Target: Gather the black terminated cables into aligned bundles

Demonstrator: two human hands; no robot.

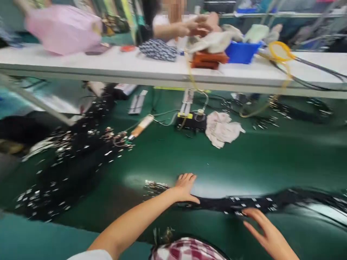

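A long bundle of thin black cables with small white tags runs across the green table in front of me. My left hand lies over the bundle near its left end, fingers spread and thumb stretched out to the right. Past that hand, metallic cable ends fan out. My right hand is at the near edge of the tagged stretch, thumb and forefinger apart. Its forefinger tip meets the edge of the bundle in the picture; whether it touches is unclear.
A large heap of black cables covers the table's left side. Farther back are a crumpled pale cloth, a black power strip and an orange-and-white handled tool. A white shelf crosses above; a person works behind it.
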